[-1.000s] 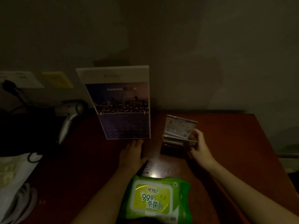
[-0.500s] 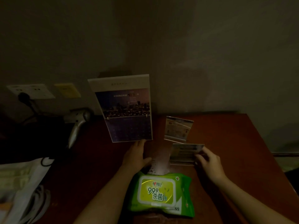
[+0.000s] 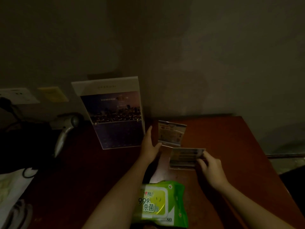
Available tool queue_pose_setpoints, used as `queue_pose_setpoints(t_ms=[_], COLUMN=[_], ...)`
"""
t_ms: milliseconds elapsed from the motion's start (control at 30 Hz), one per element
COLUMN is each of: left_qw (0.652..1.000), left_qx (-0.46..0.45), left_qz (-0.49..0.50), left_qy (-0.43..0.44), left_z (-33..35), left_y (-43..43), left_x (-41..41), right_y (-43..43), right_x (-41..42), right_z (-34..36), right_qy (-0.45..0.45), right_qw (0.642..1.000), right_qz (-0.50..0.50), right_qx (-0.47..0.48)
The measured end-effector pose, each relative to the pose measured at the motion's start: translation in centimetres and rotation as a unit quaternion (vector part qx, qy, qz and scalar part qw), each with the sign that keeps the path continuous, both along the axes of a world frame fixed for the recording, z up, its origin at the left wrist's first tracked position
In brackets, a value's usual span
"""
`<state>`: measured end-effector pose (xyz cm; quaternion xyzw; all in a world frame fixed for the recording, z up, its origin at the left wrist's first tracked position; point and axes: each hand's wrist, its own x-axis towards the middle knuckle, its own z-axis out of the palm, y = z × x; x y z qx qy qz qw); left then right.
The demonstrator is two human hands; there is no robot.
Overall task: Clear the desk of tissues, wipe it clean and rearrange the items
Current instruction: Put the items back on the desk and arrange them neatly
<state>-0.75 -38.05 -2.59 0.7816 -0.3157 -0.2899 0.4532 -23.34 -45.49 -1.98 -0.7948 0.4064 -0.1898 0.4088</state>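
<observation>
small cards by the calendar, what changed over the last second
The right hand pulled one small card off the pair, toward the person, and still pinches it; the other card stand stays upright. The left hand slid to the right edge of the calendar; wipes pack unmoved.

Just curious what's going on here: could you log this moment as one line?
left hand: open, between calendar and upright card stand | right hand: pinching printed card at right end | wipes pack: on desk, near front
</observation>
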Motion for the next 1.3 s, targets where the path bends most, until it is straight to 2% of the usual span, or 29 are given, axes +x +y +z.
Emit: queue_pose_setpoints(t_ms=[133,333,700,933,1300], left_qw=[1.000,0.996,0.986,0.985,0.991], left_qx=[-0.026,-0.007,-0.007,-0.042,-0.071], left_qz=[0.003,-0.011,-0.013,-0.014,0.003], left_qy=[-0.018,-0.093,-0.168,-0.167,-0.109], left_z=[0.0,-0.6,-1.0,-0.7,-0.4], left_y=[-1.9,-3.1,-5.9,-7.7,-9.0], left_x=[0.7,1.2,1.5,3.2,4.5], right_y=[-0.4,-1.1,-2.8,-5.5,-6.5], right_x=[-0.1,0.3,2.5,4.2,6.6], right_z=[-0.4,-1.0,-1.6,-2.0,-2.1], right_qy=[-0.003,-0.017,-0.036,-0.034,-0.057], right_qw=[1.000,0.999,0.998,0.998,0.997], right_qz=[0.003,0.009,-0.006,0.009,0.047], right_qx=[-0.014,-0.030,-0.048,-0.057,-0.034])
